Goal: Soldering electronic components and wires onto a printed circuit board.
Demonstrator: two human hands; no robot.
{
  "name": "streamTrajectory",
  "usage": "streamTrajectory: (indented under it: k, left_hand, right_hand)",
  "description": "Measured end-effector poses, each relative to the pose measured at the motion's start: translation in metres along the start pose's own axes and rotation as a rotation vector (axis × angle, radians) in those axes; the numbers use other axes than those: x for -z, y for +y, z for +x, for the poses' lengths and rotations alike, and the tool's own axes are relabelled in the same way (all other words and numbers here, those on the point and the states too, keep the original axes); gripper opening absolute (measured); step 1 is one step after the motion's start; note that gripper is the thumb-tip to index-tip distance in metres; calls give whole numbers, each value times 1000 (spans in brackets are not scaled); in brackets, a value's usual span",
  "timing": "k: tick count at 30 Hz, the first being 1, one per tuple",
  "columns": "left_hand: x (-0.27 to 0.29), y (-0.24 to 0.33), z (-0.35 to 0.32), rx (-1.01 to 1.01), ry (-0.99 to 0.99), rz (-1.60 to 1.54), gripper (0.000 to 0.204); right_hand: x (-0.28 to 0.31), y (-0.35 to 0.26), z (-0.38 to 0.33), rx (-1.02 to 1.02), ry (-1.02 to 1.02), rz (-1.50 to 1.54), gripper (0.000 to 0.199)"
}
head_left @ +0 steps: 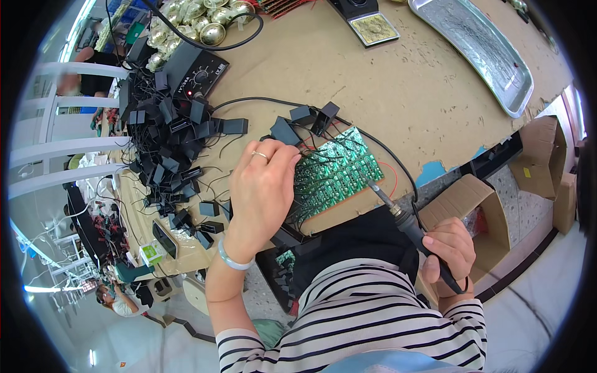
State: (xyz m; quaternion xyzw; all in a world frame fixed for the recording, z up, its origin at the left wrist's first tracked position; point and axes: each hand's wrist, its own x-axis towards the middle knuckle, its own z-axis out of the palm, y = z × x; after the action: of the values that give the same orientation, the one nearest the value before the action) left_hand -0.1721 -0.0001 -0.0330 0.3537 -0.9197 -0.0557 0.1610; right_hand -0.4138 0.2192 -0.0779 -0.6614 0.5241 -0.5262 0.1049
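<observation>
A green circuit board panel (348,163) lies near the table's front edge, with many thin black wires across its left part. My right hand (449,252) is closed around the dark handle of a soldering iron (398,213), whose tip points at the board's right side. Over the board's left edge, my left hand (264,186) has its fingertips pinched together; what lies between them is too small to make out. Just beyond those fingers are several small black boxes (303,115) with wires. A red wire (393,177) curves out at the board's right.
A soldering station (199,71) with a lit red light stands at the back left, beside a heap of black wired boxes (171,124). Farther back are gold-coloured domes (212,34), a tip-cleaning tray (374,28) and a metal tray (491,62). Cardboard boxes (463,202) stand at right.
</observation>
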Motion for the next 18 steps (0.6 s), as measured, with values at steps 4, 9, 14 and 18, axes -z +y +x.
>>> streamTrajectory:
  k: [4,9,14,18]
  left_hand:
    - [3,13,-8,-13,-21,-215,17]
    - [-9,14,-16,-314,-145,-105,27]
    - [-18,17,-18,-373,-136,-148,15]
    - [-21,20,-16,-380,-154,-85,11]
  right_hand:
    - [-1,-2,-2,1,-34,41,25]
    - [-4,2,-7,9,-118,72,27]
    - [-7,3,-7,9,-149,97,29]
    - [-10,5,-9,29,-152,89,31]
